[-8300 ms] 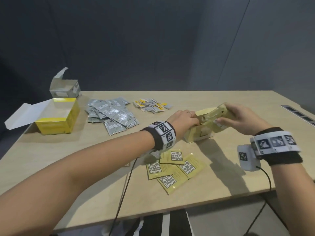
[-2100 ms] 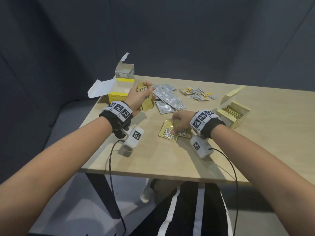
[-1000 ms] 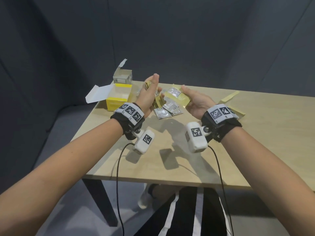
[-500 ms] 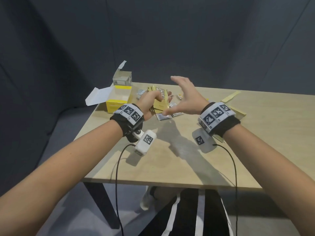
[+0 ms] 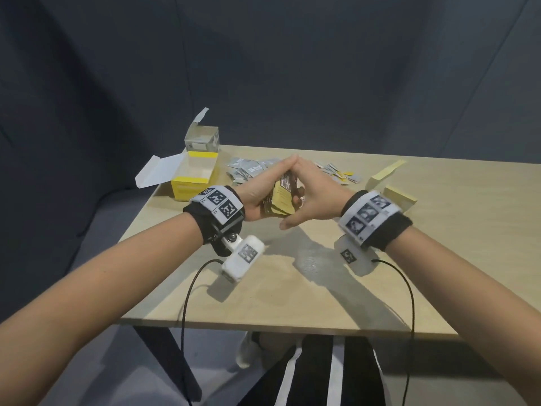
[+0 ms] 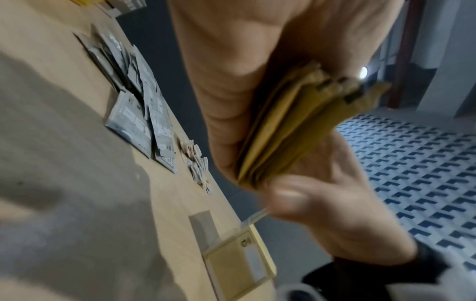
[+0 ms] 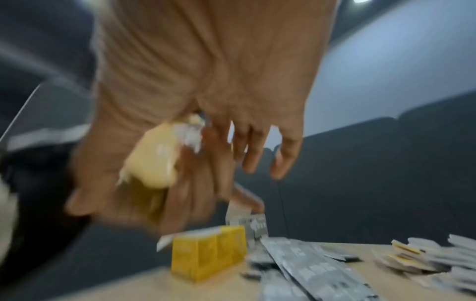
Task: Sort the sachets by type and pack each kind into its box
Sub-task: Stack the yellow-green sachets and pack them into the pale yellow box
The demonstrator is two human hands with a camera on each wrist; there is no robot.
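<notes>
A stack of yellow sachets (image 5: 280, 197) stands upright above the table's middle, between both hands. My left hand (image 5: 261, 191) grips it, fingers curled round its far side; in the left wrist view the stack (image 6: 291, 130) lies against that palm. My right hand (image 5: 311, 192) presses on the stack's right face with straight fingers, its fingertips touching the left forefinger above. The right wrist view is blurred; the stack (image 7: 154, 163) shows below the right palm. The pale yellow box (image 5: 399, 197) stands open at the right, behind the right wrist.
An open bright yellow box (image 5: 193, 183) and a small grey box (image 5: 202, 140) stand at the table's far left corner. Grey sachets (image 5: 248, 168) and small white-and-yellow sachets (image 5: 339, 172) lie behind the hands. The wooden table (image 5: 292, 288) has its near edge close to me.
A second ago the right hand brought more yellow sachets to the left hand's stack, then drew away open. Now it has come back and presses against the stack.
</notes>
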